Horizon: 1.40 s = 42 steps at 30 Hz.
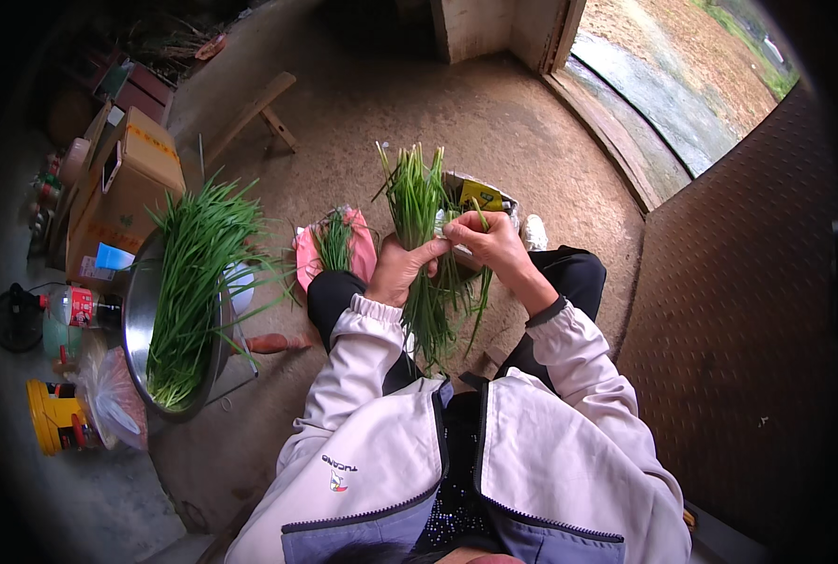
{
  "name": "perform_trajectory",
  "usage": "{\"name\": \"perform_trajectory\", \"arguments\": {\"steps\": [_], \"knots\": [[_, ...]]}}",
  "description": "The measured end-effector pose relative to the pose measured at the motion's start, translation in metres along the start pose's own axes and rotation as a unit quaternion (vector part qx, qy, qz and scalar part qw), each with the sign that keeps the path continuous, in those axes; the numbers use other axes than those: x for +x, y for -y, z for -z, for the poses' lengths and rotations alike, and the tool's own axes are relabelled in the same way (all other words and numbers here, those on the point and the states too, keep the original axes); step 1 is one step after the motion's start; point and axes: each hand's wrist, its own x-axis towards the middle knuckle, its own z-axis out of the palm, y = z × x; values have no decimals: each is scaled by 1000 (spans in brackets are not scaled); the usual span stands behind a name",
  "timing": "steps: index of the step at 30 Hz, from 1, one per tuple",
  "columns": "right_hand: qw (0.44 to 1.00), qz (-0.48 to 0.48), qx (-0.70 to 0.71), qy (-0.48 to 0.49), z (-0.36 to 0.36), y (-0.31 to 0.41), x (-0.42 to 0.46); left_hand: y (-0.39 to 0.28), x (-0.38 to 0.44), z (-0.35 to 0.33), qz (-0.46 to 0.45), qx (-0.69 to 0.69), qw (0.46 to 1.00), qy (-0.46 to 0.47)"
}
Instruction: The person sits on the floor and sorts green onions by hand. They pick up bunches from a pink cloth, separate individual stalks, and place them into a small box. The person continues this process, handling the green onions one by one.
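Note:
My left hand grips a thick bunch of green chives, its pale cut ends pointing away from me and its leaves hanging toward my lap. Close beside it, my right hand pinches a few loose chive stalks that trail below the fingers. The thumbs of both hands nearly meet at the bunch's right side. Between my knees and to the left, a pink plastic bag on the floor carries more chives. Behind my right hand stands a box with a yellow packet in it, partly hidden.
On the left, a steel basin holds a large heap of chives. Around it are a cardboard carton, a plastic bottle, a yellow bucket and a clear bag. A wooden bench stands ahead; a brown door is at right.

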Motion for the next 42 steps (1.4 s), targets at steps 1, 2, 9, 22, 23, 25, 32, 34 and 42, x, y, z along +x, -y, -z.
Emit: {"name": "perform_trajectory", "arguments": {"steps": [1, 2, 9, 22, 23, 25, 32, 34, 42], "knots": [[1000, 1, 17, 13, 2, 1, -1, 1, 0, 1, 6, -11, 1000, 10], [999, 2, 33, 25, 3, 1, -2, 2, 0, 5, 13, -22, 999, 20], [993, -10, 79, 93, 20, -8, 0, -3, 0, 6, 88, -98, 989, 68], [992, 112, 48, 21, 23, -19, 5, 5, 8, 5, 167, -214, 954, 124], [994, 112, 17, -8, 25, -21, 6, 6, 9, 5, 167, -214, 955, 122], [991, 113, -45, -64, 32, -24, 10, 6, 8, 6, 167, -213, 955, 118], [952, 150, -181, -194, 64, -50, 50, 11, 13, 12, 118, -151, 980, 46], [943, 145, -211, -212, 67, -62, 64, 13, 15, 12, 100, -128, 987, 9], [948, 26, -265, -172, 86, -96, 91, 16, 19, 12, 55, -65, 995, -50]]}}
